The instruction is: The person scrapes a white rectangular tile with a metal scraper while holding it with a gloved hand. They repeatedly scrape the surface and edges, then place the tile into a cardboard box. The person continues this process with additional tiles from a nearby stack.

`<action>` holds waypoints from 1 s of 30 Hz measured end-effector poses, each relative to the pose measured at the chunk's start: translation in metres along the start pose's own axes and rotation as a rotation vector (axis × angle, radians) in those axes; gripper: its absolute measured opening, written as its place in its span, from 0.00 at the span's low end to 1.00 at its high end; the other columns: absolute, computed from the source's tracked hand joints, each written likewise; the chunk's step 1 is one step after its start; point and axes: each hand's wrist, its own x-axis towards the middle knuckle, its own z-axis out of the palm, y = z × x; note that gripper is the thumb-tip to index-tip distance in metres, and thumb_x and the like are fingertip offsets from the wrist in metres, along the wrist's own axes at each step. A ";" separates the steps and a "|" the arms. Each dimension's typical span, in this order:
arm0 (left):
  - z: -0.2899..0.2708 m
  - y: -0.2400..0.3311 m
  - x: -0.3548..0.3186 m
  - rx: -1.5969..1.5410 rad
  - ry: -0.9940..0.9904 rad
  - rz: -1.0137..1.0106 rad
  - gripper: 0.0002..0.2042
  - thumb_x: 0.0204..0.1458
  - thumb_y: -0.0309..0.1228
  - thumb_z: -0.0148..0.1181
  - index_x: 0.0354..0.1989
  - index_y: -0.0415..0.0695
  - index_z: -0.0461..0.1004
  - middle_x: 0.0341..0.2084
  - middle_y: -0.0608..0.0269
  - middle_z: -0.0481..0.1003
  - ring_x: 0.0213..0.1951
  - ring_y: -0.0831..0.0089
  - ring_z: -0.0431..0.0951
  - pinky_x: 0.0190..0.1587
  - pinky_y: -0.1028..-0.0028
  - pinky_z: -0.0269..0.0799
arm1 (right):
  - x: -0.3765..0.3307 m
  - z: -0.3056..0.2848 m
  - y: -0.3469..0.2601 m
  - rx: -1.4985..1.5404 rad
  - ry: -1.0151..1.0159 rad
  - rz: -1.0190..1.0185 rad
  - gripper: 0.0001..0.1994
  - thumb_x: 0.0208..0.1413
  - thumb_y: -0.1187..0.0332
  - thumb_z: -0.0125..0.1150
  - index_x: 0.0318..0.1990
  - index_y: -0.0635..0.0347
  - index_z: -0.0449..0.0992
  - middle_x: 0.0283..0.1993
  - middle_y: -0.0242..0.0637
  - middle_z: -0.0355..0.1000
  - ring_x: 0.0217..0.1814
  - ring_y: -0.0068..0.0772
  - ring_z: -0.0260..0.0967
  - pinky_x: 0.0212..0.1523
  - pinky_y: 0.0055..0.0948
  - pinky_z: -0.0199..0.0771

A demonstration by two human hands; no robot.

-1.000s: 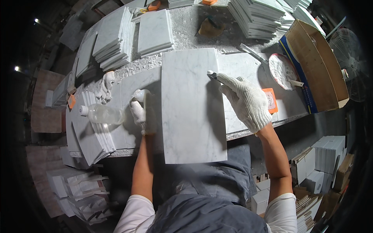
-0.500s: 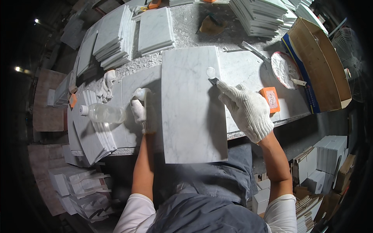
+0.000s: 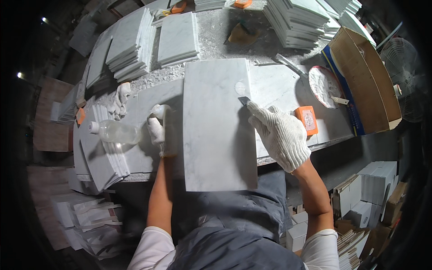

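A long white marble tile (image 3: 216,135) with grey veins is held up over the near edge of the table. My left hand (image 3: 155,128), in a white knit glove, is closed at the tile's left side, its fingers partly hidden by the tile. My gloved right hand (image 3: 280,135) pinches a small putty knife (image 3: 243,100), its dark blade against the tile's right part. Just beyond the blade lies a pale, wet-looking patch (image 3: 240,87) of filler on the tile. Most of the knife's handle is hidden in my glove.
Right of my right hand lie an orange block (image 3: 307,120), a bowl of white paste (image 3: 321,85) and an open cardboard box (image 3: 366,76). A clear bottle (image 3: 118,132) lies by leaning tiles on the left. Stacked tiles (image 3: 179,38) stand farther back. A fan (image 3: 398,74) is at far right.
The knife blade has turned flatter and more of it shows, a little nearer me, below the patch. The whole view has shifted slightly. Both hands keep their hold.
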 end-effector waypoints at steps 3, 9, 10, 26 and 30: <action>-0.002 0.006 -0.001 -0.041 -0.044 0.030 0.22 0.60 0.36 0.69 0.56 0.33 0.72 0.43 0.55 0.76 0.42 0.71 0.80 0.43 0.71 0.81 | 0.009 0.000 0.002 0.147 0.026 0.061 0.18 0.66 0.60 0.62 0.62 0.44 0.78 0.33 0.44 0.76 0.28 0.46 0.77 0.33 0.40 0.76; -0.005 0.000 0.000 0.092 -0.003 0.080 0.22 0.61 0.40 0.67 0.55 0.35 0.74 0.42 0.56 0.77 0.41 0.71 0.79 0.45 0.69 0.79 | 0.025 0.011 0.004 0.115 0.036 -0.005 0.15 0.68 0.66 0.52 0.60 0.47 0.73 0.35 0.50 0.76 0.35 0.55 0.77 0.35 0.48 0.77; -0.004 -0.004 -0.001 0.035 -0.007 0.068 0.22 0.61 0.40 0.67 0.55 0.35 0.74 0.41 0.57 0.77 0.41 0.71 0.79 0.45 0.69 0.78 | 0.021 0.009 0.003 0.103 0.008 -0.017 0.14 0.68 0.66 0.52 0.59 0.49 0.73 0.33 0.50 0.76 0.34 0.55 0.77 0.35 0.49 0.77; 0.002 0.099 0.034 -0.147 -0.415 0.487 0.24 0.57 0.25 0.70 0.63 0.43 0.74 0.48 0.58 0.79 0.50 0.66 0.80 0.55 0.68 0.76 | -0.065 0.065 0.036 0.729 0.356 0.327 0.16 0.61 0.76 0.66 0.57 0.59 0.80 0.42 0.48 0.78 0.46 0.40 0.77 0.49 0.32 0.76; 0.030 0.122 0.025 0.386 -0.300 0.950 0.27 0.53 0.25 0.70 0.63 0.51 0.75 0.51 0.58 0.78 0.52 0.59 0.79 0.55 0.63 0.76 | -0.057 0.085 0.050 0.581 0.425 0.200 0.21 0.61 0.76 0.65 0.62 0.53 0.77 0.42 0.48 0.77 0.44 0.42 0.76 0.48 0.33 0.77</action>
